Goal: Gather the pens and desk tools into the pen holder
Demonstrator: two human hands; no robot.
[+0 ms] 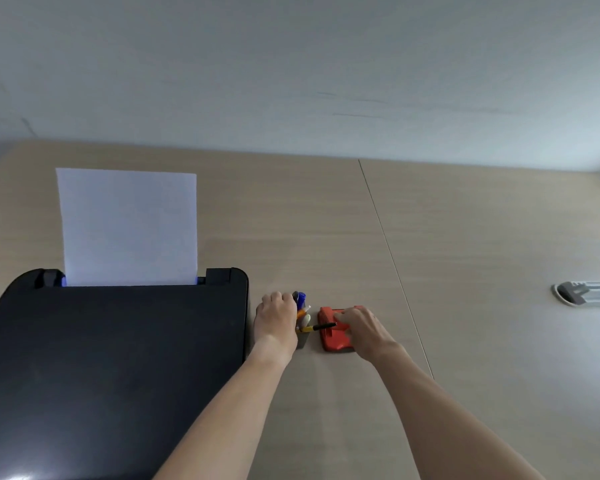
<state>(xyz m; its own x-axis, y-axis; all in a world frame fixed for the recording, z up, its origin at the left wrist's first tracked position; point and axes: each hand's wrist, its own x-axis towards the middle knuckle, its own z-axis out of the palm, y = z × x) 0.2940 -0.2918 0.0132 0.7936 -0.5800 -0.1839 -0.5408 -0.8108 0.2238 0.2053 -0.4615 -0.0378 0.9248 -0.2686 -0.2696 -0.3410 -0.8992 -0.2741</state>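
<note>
A dark pen holder [302, 339] stands on the desk just right of the printer, mostly hidden behind my left hand [276, 318], which wraps around its left side. Several pens and markers [302, 306] stick out of it, one blue-capped, one orange. A black-tipped yellow pen [321, 327] lies slanted with its yellow end at the holder's rim and its tip under the fingers of my right hand [359, 327], which pinch it. Below that hand lies a red hole punch [329, 337], partly covered by the hand.
A black printer [118, 358] with a white sheet [129, 226] standing in its feeder fills the left. A grey cable port [586, 294] sits in the wooden desk [465, 254] at the far right. A pale wall rises behind the desk.
</note>
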